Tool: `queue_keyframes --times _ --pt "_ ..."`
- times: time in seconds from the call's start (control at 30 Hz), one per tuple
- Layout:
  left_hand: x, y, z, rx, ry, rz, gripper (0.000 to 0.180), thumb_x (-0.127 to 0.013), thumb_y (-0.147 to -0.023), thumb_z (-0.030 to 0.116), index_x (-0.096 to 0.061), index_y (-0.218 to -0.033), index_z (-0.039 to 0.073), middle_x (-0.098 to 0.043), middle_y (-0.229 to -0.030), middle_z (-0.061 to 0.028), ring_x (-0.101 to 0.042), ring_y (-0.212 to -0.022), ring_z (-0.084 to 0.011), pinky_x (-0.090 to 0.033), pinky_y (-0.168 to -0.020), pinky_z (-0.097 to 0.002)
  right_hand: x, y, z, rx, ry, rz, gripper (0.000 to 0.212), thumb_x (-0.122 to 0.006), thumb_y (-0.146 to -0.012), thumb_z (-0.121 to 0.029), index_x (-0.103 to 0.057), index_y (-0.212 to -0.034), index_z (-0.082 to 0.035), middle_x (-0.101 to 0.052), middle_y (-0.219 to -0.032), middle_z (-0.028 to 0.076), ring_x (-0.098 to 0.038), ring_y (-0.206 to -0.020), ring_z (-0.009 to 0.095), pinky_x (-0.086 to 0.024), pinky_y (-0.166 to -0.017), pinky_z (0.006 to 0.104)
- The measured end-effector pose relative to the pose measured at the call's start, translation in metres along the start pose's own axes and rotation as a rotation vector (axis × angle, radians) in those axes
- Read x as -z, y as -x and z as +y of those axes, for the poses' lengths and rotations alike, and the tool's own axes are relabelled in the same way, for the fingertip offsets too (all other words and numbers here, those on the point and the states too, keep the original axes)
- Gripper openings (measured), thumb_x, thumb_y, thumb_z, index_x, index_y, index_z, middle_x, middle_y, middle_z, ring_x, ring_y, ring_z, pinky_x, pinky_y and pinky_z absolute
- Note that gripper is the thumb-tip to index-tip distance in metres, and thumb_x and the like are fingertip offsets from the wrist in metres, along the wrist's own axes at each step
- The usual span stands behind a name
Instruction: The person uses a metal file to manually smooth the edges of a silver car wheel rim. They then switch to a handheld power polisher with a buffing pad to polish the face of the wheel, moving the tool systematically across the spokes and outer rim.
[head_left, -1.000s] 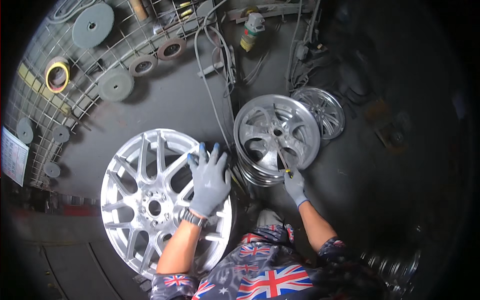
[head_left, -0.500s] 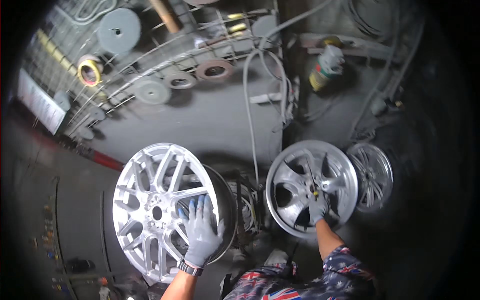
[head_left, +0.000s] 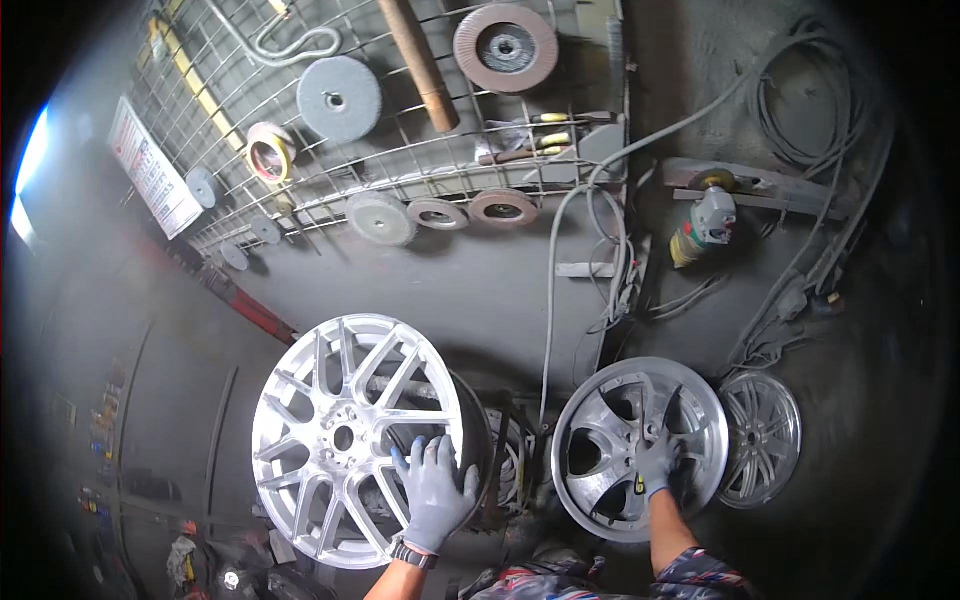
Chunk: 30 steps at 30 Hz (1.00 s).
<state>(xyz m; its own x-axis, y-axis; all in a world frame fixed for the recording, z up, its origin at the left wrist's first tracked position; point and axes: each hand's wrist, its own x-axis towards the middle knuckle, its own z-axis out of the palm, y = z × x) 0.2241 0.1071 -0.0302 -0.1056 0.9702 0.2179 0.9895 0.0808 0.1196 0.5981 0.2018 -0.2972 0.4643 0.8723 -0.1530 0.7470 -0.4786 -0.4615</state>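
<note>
My left hand [head_left: 440, 500], in a grey glove with blue fingertips, lies with fingers apart on the right side of a bright silver multi-spoke wheel rim [head_left: 343, 465]. The rim is tilted up toward me. To its right is a duller wheel rim [head_left: 715, 450] with broad spokes. Over the hub of that rim, my gloved right hand [head_left: 656, 460] is closed around a slim tool with a yellow-and-black handle [head_left: 640, 485]. The tool's tip and exact kind cannot be made out.
A third rim [head_left: 765, 440] leans at the far right. Above hangs a wire rack [head_left: 400, 160] with grinding discs [head_left: 340, 100] and a wooden handle [head_left: 418, 65]. An angle grinder [head_left: 708, 225] and looped cables [head_left: 550, 300] are on the wall. A red bar [head_left: 255, 312] runs behind the bright rim.
The view has tilted up, so rims and rack appear lower. My left hand stays on the bright rim. On the duller rim, my right hand has turned, and the yellow handle part now shows below it.
</note>
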Motion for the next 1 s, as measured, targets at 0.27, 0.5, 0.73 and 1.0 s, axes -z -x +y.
queue_keyframes --times 0.27,0.5,0.73,1.0 --pt "0.005 0.000 0.002 0.030 0.040 0.026 0.064 -0.074 -0.087 0.035 -0.058 -0.138 0.001 -0.065 -0.130 -0.0188 -0.051 -0.133 -0.0413 -0.021 -0.120 -0.0678 0.170 -0.165 -0.164 0.490 -0.993 0.588 0.086 -0.081 -0.094 -0.024 -0.032 -0.158 0.007 -0.046 -0.155 0.025 -0.045 -0.144 0.032 -0.036 -0.120 0.0396" --pt "0.005 0.001 0.000 0.040 0.058 0.063 0.061 -0.074 -0.087 0.036 -0.061 -0.137 0.003 -0.065 -0.131 -0.0162 -0.053 -0.132 -0.0403 -0.022 -0.119 -0.0697 0.204 -0.229 -0.230 0.595 -1.135 0.530 0.068 -0.087 -0.087 -0.013 -0.051 -0.143 0.004 -0.066 -0.130 0.012 -0.066 -0.114 0.021 -0.051 -0.103 0.0358" --pt "0.003 -0.001 -0.001 0.048 0.040 0.046 0.060 -0.073 -0.087 0.038 -0.061 -0.133 0.001 -0.066 -0.128 -0.0169 -0.055 -0.129 -0.0384 -0.026 -0.117 -0.0709 0.218 -0.230 -0.227 0.583 -1.339 0.414 0.070 -0.086 -0.086 -0.006 -0.051 -0.146 -0.001 -0.068 -0.122 0.007 -0.067 -0.105 0.016 -0.055 -0.093 0.0328" --pt "0.005 -0.001 -0.003 0.037 0.083 0.044 0.069 -0.073 -0.086 0.041 -0.056 -0.139 0.000 -0.062 -0.134 -0.0175 -0.054 -0.129 -0.0363 -0.026 -0.116 -0.0727 0.318 -0.177 -0.230 0.725 -1.254 0.457 0.036 -0.082 -0.093 -0.020 -0.069 -0.119 0.001 -0.072 -0.110 0.006 -0.070 -0.088 0.013 -0.057 -0.080 0.0296"
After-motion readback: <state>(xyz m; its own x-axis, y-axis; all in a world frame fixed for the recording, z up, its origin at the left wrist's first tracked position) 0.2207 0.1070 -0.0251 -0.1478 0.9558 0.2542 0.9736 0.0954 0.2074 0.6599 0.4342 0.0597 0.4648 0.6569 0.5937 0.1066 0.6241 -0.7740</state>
